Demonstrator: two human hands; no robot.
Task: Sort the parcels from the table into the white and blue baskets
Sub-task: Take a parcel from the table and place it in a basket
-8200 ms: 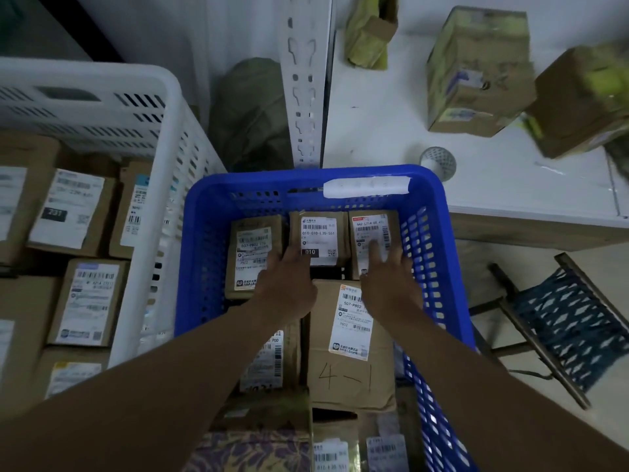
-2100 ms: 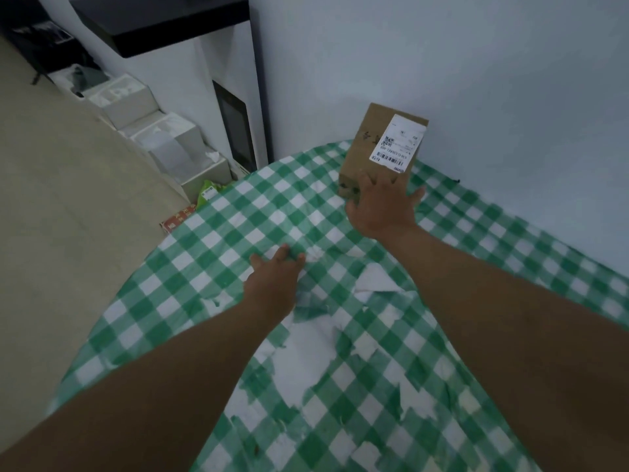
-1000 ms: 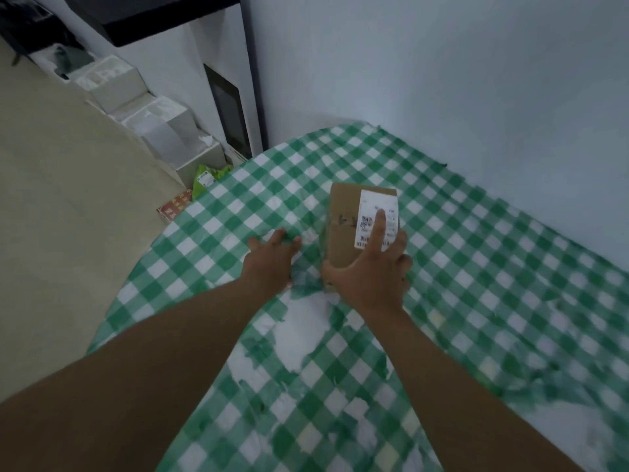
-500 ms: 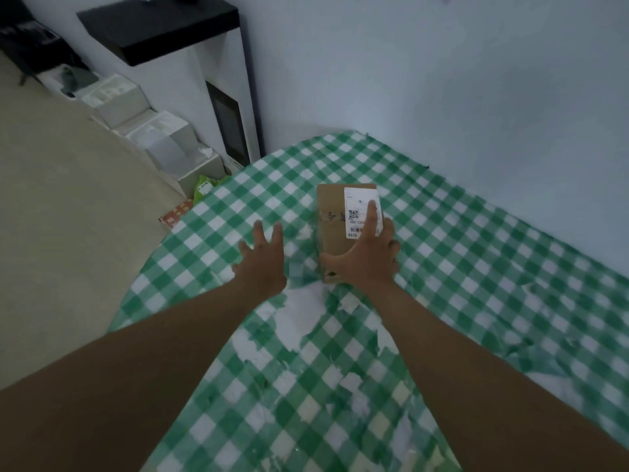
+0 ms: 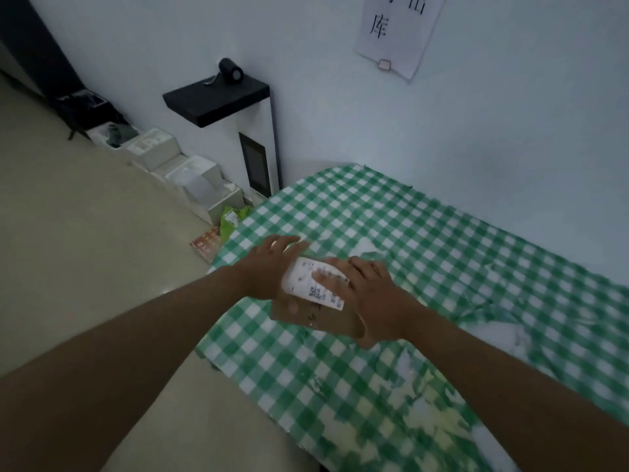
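At table edge, parcel seemingly lengthwise left-right

Desk has a worn green-white checked cloth; one cardboard parcel at its left edge.

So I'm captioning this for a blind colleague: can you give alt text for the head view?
Two hands, left and right, grip a small cardboard parcel with a white label over the edge of a table covered in green-and-white check cloth. White boxes line the wall, where a paper sign hangs.
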